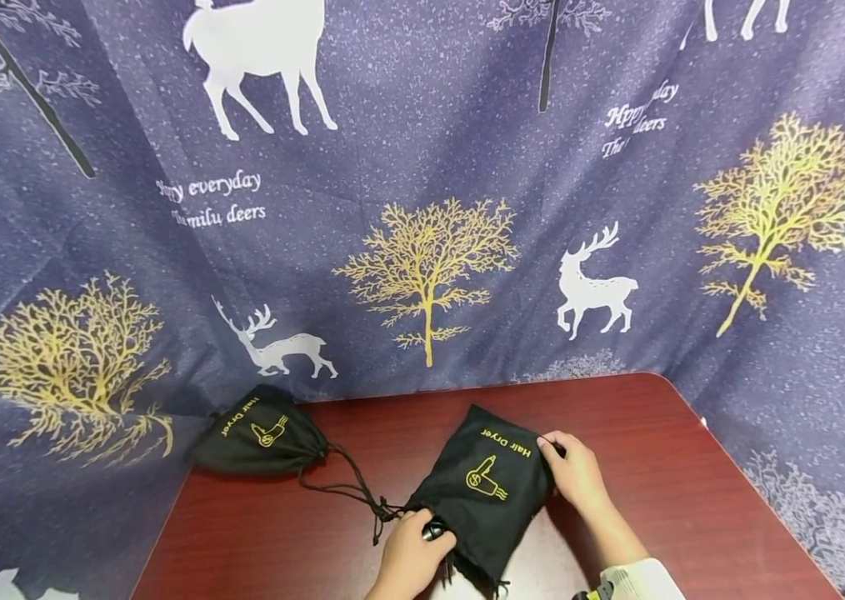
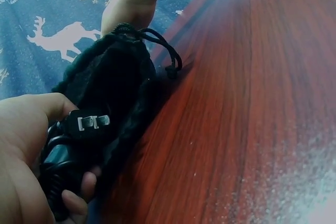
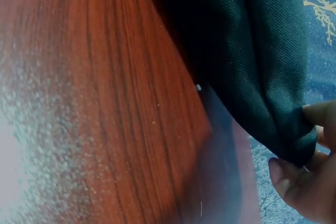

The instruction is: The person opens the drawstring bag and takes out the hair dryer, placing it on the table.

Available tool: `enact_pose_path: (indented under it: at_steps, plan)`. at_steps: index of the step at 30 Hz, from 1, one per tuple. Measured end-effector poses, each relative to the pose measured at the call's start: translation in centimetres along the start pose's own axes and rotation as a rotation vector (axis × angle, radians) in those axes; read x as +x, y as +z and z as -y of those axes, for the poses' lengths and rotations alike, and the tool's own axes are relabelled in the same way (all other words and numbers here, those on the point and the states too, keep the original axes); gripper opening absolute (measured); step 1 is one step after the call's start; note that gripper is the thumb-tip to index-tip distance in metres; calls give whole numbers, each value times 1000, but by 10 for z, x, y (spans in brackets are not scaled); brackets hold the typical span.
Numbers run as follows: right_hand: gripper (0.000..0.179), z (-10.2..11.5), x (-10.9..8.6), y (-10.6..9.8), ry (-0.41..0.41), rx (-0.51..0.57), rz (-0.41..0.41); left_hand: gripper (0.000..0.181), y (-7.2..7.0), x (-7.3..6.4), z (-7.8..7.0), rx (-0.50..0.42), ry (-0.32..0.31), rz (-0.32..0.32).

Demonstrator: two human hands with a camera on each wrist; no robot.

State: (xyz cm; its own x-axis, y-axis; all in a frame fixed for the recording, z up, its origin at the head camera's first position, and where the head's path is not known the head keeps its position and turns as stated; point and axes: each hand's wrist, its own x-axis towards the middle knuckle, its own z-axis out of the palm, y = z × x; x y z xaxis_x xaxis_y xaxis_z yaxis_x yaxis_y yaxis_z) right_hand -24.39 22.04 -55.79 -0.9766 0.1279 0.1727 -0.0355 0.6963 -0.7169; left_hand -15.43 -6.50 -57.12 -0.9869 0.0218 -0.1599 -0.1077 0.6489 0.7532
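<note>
A black drawstring bag (image 1: 460,458) with yellow "Hair Dryer" print and a dryer picture lies across the table's middle. My right hand (image 1: 576,471) pinches its far right corner; in the right wrist view the fingers hold the tapered end of the dark cloth (image 3: 252,72). At the near, open mouth of the bag, my left hand (image 1: 409,554) grips a black power plug (image 2: 86,123) with two flat metal prongs, along with its coiled cord (image 2: 55,182). What the bag holds deeper inside is hidden.
Another black bag (image 1: 265,437) with the same print sits at the table's back left, drawn together at its neck, its drawstrings (image 1: 351,483) trailing toward the middle. A patterned blue cloth (image 1: 422,150) hangs behind the reddish wooden table (image 1: 692,500).
</note>
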Motion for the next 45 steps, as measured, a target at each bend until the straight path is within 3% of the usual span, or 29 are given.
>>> enact_pose_path:
  at_steps: [3, 9, 19, 31, 41, 45]
  plan:
    - [18, 0, 1, 0, 8, 4, -10, 48, -1, -1, 0, -17, -1, 1]
    - [19, 0, 2, 0, 24, 12, -35, 45, -2, -6, -1, -8, 68, -67]
    - [23, 0, 1, -2, 139, 132, -2, 43, -2, -7, 3, 6, 99, -95]
    - [25, -3, 1, -7, 157, 135, -15, 32, -3, -7, 5, 37, 153, -132]
    - [25, -4, 3, -12, 154, 103, -56, 35, -4, -7, 6, 29, 157, -148]
    - [25, -5, 3, -13, 152, 97, -63, 35, -5, -7, 7, 24, 148, -124]
